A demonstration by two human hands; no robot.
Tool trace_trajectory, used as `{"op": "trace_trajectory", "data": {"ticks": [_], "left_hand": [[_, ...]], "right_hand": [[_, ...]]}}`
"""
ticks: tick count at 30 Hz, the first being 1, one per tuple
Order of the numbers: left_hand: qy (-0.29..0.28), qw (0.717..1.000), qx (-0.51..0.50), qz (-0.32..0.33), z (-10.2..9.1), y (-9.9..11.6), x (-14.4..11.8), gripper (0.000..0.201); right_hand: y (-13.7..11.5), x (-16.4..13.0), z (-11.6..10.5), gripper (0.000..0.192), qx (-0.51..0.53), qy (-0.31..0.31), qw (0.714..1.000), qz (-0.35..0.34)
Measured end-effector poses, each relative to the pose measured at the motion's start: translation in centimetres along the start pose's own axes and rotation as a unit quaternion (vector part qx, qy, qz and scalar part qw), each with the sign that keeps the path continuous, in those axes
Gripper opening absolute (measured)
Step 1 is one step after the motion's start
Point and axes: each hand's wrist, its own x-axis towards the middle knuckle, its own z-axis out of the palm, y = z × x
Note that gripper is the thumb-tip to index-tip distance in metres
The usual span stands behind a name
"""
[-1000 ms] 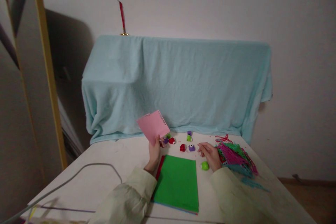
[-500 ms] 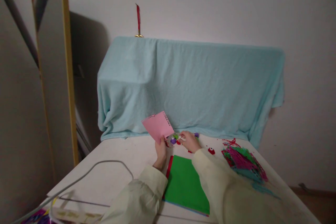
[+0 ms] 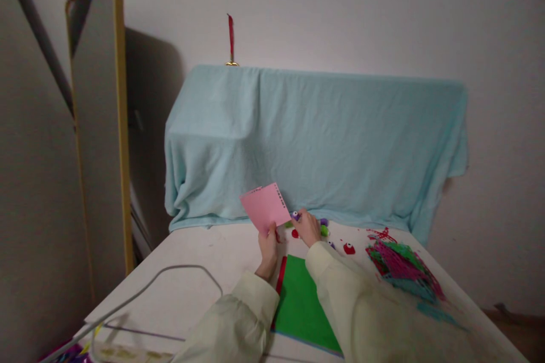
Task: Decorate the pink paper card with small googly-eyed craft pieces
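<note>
My left hand [image 3: 268,248] pinches the lower corner of a pink paper square [image 3: 264,207], which is held up tilted and has rows of small dark marks or holes along two upper edges. Close to the paper's right corner, my right hand [image 3: 308,228] has its fingers closed on a small purple piece with a googly eye [image 3: 295,216]. Under and behind that hand lie more small pieces: a red piece [image 3: 295,233], a green piece [image 3: 325,231] and a purple piece [image 3: 324,222]. A red googly-eyed piece [image 3: 349,248] lies farther right.
Green sheets [image 3: 304,300] are stacked on the white table [image 3: 170,295] between my forearms. At the right sits a pile of cut coloured strips [image 3: 404,266]. A grey cable [image 3: 170,267] loops at the left. Behind hangs a light-blue cloth [image 3: 319,136]; a mirror [image 3: 100,125] leans at left.
The purple googly-eyed piece has come up off the table into my right hand, beside the pink paper. The whole view has shifted slightly.
</note>
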Motion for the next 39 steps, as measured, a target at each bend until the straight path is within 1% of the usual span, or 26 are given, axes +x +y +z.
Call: {"op": "trace_trajectory", "data": {"ticks": [2,3,5,7,9,11,15,16,19,21,25,29,31,35,39], "left_hand": [[-0.016,1.000,0.009,0.004,0.1,0.4,-0.3,0.046],[-0.028,0.999,0.015,0.002,0.2,0.7,-0.5,0.047],[-0.064,0.997,0.029,-0.006,0.4,1.3,-0.9,0.049],[-0.122,0.992,0.035,-0.009,0.6,1.8,-1.4,0.050],[-0.193,0.981,0.033,-0.006,0.8,2.1,-2.1,0.049],[-0.237,0.970,0.045,-0.008,1.0,2.2,-2.8,0.051],[-0.256,0.960,0.107,-0.020,1.1,2.0,-3.8,0.055],[-0.258,0.959,0.114,-0.023,1.1,2.0,-3.9,0.054],[-0.257,0.958,0.128,-0.031,1.2,2.0,-3.9,0.050],[-0.260,0.956,0.135,-0.024,1.3,2.2,-3.8,0.046],[-0.262,0.958,0.121,-0.002,1.3,2.6,-3.9,0.043],[-0.265,0.958,0.110,-0.017,1.1,3.1,-4.3,0.044],[-0.264,0.959,0.098,-0.027,1.0,3.2,-4.5,0.043],[-0.260,0.961,0.082,-0.044,1.1,3.5,-4.7,0.042],[-0.266,0.958,0.094,-0.053,1.3,3.7,-4.8,0.043]], "right_hand": [[1.0,0.5,-1.7,0.025,0.101,0.021,0.995,0.010],[1.6,0.5,-2.5,0.028,0.168,0.019,0.985,0.018],[2.7,0.2,-4.1,0.037,0.317,-0.007,0.947,0.042],[4.0,-0.7,-5.2,0.045,0.423,-0.035,0.904,0.055],[5.3,-2.1,-5.8,0.050,0.470,-0.045,0.879,0.069],[6.6,-3.4,-5.6,0.051,0.489,-0.032,0.867,0.090],[8.2,-5.2,-4.2,0.054,0.544,0.000,0.829,0.128],[8.3,-5.5,-3.9,0.054,0.560,0.007,0.818,0.135],[8.0,-5.9,-3.8,0.049,0.601,-0.005,0.787,0.137],[7.5,-6.0,-4.2,0.046,0.616,-0.006,0.777,0.128],[6.8,-6.1,-4.9,0.040,0.628,0.005,0.768,0.128],[6.8,-6.1,-5.1,0.032,0.643,0.013,0.754,0.136],[7.0,-6.1,-5.0,0.031,0.647,0.010,0.749,0.140],[7.4,-6.0,-4.6,0.038,0.640,-0.003,0.757,0.132],[7.5,-6.0,-4.3,0.047,0.632,-0.021,0.765,0.124]]}}
